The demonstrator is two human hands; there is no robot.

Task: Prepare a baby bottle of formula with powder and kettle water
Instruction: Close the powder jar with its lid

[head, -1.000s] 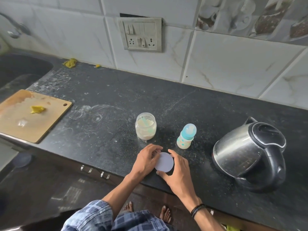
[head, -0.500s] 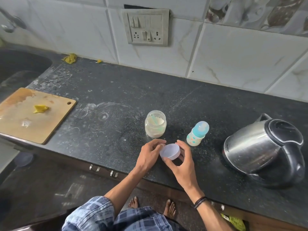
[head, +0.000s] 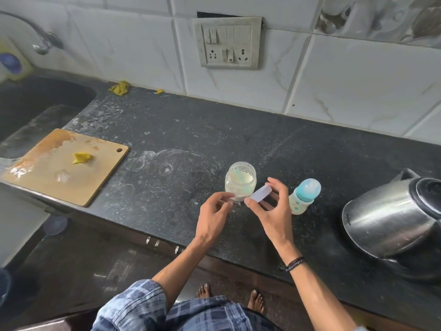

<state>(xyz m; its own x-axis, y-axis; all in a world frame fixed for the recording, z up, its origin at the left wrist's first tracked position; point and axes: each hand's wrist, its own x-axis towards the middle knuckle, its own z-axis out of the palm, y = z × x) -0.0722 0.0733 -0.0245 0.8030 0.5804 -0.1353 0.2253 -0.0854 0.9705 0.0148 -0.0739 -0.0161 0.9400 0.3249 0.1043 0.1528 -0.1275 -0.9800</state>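
Observation:
An open glass jar of white powder stands on the black counter, a pale scoop inside it. My right hand pinches the jar's white round lid between thumb and fingers, tilted on edge just right of the jar. My left hand hovers beside the jar's near left side with fingers loosely curled and holds nothing. A small baby bottle with a blue cap stands right of my right hand. A steel kettle with a black lid sits at the far right.
A wooden cutting board with a yellow scrap lies at the counter's left, beside the sink and tap. A switch and socket plate is on the tiled wall. The counter's front edge runs under my forearms.
The lid left the counter: both hands held it flat, now my right hand alone holds it tilted near the jar. My left hand let go of it.

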